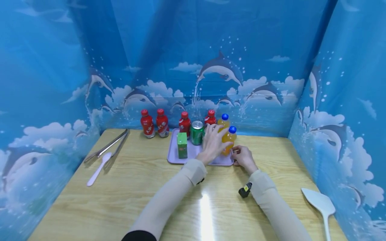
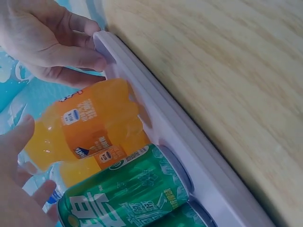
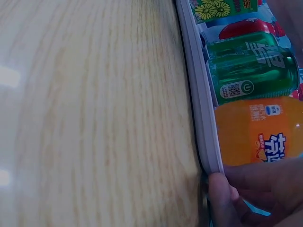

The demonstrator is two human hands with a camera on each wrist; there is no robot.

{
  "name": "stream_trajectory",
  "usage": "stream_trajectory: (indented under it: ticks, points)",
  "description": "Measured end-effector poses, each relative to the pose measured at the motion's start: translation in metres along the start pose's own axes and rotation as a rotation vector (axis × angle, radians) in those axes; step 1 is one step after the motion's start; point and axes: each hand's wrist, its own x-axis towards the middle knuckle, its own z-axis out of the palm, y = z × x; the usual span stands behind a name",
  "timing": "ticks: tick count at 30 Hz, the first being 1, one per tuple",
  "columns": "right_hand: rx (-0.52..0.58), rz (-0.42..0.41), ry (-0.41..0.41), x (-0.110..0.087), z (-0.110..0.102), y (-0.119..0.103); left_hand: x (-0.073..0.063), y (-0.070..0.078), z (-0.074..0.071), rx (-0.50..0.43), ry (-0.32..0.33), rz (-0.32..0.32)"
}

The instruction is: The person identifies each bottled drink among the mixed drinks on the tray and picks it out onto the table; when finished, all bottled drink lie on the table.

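My left hand (image 1: 213,142) reaches over a lilac tray (image 1: 172,154), its fingers fairly straight and spread about the front orange soda bottle (image 1: 230,137). In the left wrist view, its thumb and fingertips are beside the orange soda bottle's upper part; whether they touch cannot be told. My right hand (image 1: 243,158) pinches the tray's right rim. A second orange soda bottle (image 1: 223,122) stands behind. Beside my left hand is a green can (image 1: 197,133); another green can (image 2: 182,217) shows partly in the left wrist view. A green drink carton (image 1: 182,145) stands on the tray's left side.
Red bottles (image 1: 185,124) (image 1: 210,117) stand at the tray's back, and two more red bottles (image 1: 147,124) (image 1: 162,123) beyond its left edge. Tongs (image 1: 105,147) and a lilac spoon (image 1: 99,169) lie left. A white spatula (image 1: 321,202) lies right. A dolphin-print curtain (image 1: 187,50) surrounds the table.
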Motion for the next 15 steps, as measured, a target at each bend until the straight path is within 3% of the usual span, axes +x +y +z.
stream_trajectory:
  ticks: [9, 15]
  points:
    - [0.013, -0.020, 0.005, 0.000, -0.001, 0.002, -0.002, 0.003, -0.011, -0.120, 0.075, 0.061]
    - [0.009, -0.015, 0.000, 0.001, -0.002, 0.001, -0.003, 0.006, -0.028, -0.258, 0.063, 0.024]
